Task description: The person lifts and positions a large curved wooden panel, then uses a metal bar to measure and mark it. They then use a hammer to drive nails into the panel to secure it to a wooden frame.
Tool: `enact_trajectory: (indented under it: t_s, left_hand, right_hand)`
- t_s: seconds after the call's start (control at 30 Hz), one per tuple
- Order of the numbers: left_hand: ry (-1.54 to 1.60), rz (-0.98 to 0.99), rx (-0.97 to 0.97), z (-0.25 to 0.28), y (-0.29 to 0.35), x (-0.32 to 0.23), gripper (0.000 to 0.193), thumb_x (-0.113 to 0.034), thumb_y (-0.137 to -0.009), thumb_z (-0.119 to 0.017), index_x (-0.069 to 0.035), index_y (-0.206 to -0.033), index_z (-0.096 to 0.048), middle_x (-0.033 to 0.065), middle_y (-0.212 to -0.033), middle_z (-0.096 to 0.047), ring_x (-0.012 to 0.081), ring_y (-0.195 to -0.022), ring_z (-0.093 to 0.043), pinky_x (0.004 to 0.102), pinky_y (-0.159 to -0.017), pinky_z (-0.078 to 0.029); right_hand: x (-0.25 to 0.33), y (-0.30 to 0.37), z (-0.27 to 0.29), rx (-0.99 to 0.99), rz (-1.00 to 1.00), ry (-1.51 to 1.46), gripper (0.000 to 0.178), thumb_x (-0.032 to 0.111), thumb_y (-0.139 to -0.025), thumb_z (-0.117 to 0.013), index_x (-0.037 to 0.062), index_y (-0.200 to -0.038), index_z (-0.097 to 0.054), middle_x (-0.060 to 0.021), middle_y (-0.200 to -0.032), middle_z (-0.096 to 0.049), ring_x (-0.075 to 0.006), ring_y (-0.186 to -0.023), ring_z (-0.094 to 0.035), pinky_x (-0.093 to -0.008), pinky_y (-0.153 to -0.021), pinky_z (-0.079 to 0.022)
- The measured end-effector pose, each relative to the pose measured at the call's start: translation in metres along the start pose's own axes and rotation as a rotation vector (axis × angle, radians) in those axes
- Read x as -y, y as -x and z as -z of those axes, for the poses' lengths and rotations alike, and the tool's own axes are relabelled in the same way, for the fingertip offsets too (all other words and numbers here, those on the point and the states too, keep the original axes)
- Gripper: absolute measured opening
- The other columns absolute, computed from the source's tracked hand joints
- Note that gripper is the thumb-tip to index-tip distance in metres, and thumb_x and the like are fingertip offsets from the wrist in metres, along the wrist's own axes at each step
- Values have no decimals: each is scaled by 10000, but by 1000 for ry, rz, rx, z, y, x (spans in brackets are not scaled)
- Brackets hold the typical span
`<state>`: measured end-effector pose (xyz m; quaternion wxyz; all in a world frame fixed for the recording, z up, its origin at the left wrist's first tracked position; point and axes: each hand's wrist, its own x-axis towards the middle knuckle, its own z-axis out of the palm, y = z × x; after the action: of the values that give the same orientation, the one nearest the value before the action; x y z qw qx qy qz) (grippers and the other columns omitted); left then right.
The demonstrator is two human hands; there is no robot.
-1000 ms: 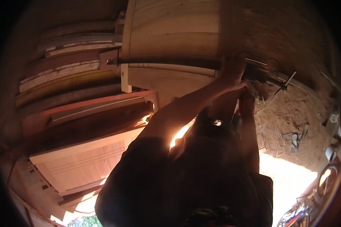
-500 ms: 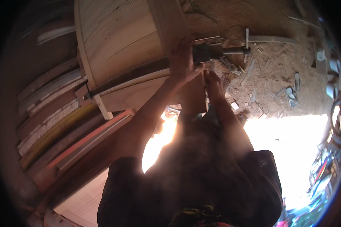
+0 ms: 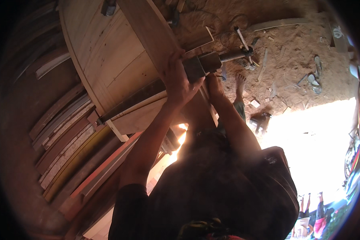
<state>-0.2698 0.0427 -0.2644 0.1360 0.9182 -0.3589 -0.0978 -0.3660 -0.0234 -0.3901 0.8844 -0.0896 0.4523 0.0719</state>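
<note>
A panel of pale wooden planks fills the upper left, with a darker wooden board along its right side. Across the panel's near end runs a long dark bar clamp. Its thick jaw block sits by the board, and a threaded screw with a cross handle sticks out to the right. My left hand is curled on the board beside the jaw, its thumb stretched under the block. Just below the jaw, my right hand is closed at the board's edge. Its fingertips are partly hidden.
Stacked lumber lies along the left. Wood scraps and a pair of sandals lie on the dirt floor, right. My bare foot is near the clamp. Bright light covers the lower right, where people appear at the rim.
The view has shifted and turned, so panel and clamp appear further left and more tilted. Both hands remain beside the clamp jaw. The screw and my foot show more clearly.
</note>
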Motion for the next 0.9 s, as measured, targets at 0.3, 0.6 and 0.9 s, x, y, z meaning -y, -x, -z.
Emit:
enact_trajectory:
  t_s: [0.3, 0.6, 0.9]
  left_hand:
    - [50, -17, -38, -7, -1, 2, 955, -238, -618, -915, -50, -1422, -435, 141, -1452, -469, 366, -1416, -408, 531, -1147, -321]
    - [16, -140, -108, -9, -11, 0, 917, -201, -619, -898, 5, -1393, -451, 212, -1363, -539, 399, -1286, -538, 517, -1078, -415]
    - [-10, -80, -56, -1, -4, 1, 939, -237, -653, -881, -32, -1452, -432, 177, -1440, -510, 404, -1360, -480, 537, -1109, -360]
  right_hand:
    - [-16, -12, 31, 250, 974, 745, 560, 457, -1114, -338, 18, -1292, -635, -89, -1115, -685, -255, -1007, -643, -400, -920, -505]
    - [-14, -31, 18, -56, 20, -488, 665, 687, -1023, -393, 67, -1017, -632, -63, -824, -577, -224, -813, -580, -395, -795, -490]
    - [-24, -10, 31, -113, 60, -423, 703, 651, -1013, -468, 50, -1361, -575, -134, -1253, -620, -299, -1176, -595, -436, -1037, -493]
